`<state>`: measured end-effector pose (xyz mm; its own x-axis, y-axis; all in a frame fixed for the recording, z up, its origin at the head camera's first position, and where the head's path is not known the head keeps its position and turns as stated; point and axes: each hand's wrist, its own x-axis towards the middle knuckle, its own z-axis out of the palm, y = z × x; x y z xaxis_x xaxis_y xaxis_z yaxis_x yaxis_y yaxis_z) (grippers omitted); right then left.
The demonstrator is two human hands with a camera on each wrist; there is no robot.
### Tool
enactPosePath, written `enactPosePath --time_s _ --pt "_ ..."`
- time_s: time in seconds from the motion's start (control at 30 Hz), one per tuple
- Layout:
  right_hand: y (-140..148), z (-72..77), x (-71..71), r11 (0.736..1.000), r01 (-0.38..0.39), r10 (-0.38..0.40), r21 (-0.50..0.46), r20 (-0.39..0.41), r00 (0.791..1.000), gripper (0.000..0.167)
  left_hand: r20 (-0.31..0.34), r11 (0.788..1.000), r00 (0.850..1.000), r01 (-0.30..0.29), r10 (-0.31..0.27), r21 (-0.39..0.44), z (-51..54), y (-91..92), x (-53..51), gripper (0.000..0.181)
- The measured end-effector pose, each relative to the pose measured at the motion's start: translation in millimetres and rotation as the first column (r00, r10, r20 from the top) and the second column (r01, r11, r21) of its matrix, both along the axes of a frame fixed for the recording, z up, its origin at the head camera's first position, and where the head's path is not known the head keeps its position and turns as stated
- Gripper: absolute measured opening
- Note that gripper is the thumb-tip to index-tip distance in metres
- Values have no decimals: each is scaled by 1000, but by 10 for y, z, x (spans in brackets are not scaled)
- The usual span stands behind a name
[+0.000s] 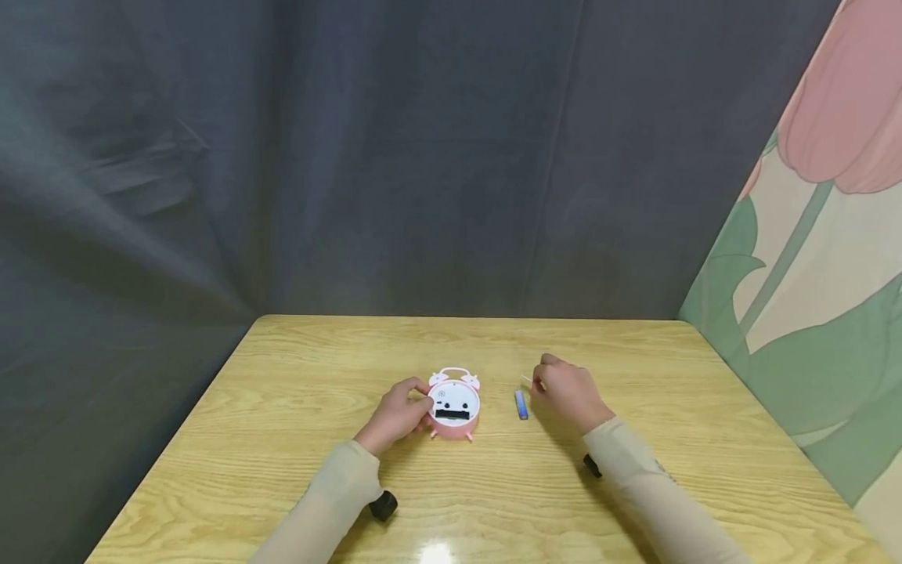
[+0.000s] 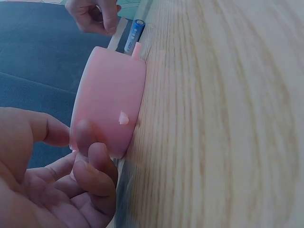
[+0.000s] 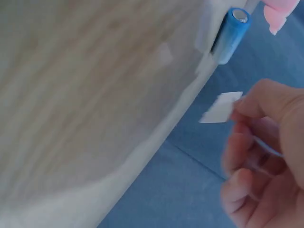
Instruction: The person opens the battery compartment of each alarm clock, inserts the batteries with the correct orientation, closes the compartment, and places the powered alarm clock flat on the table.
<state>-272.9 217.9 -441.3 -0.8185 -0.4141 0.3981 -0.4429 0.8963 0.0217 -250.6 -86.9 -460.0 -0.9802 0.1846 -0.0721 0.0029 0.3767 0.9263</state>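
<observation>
A pink twin-bell alarm clock (image 1: 444, 398) stands on the table with its white back facing me, and its long black battery slot is uncovered. My left hand (image 1: 397, 413) grips the clock's left side between thumb and fingers. To the right of the clock, my right hand (image 1: 569, 389) is raised and pinches a thin white battery cover (image 3: 222, 108) between thumb and forefinger. A blue battery (image 1: 521, 404) lies on the table between the clock and the right hand. In the left wrist view the clock's pink side (image 2: 110, 90) hides part of the cover.
Under everything is a light wooden table (image 1: 317, 368). A dark grey curtain (image 1: 423, 172) hangs behind its far edge. On the right rises a panel with a tulip pattern (image 1: 810, 313).
</observation>
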Motion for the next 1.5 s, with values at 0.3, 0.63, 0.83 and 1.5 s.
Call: enactPosePath --time_s 0.3,0.63,0.83,1.5 --pt "88 31 -22 995 88 -94 47 155 984 22 -4 1000 1000 -3 3 -8 17 10 0 25" --pt "81 29 -3 994 101 -109 48 205 973 15 3 1000 1000 -2 2 -20 12 11 1 25" --pt "74 49 10 993 110 -118 51 218 969 15 10 1000 1000 -6 6 -13 -1 19 -12 25" --pt "38 0 4 996 85 -84 5 232 969 17 18 1000 1000 -8 9 -20 -7 3 -11 23"
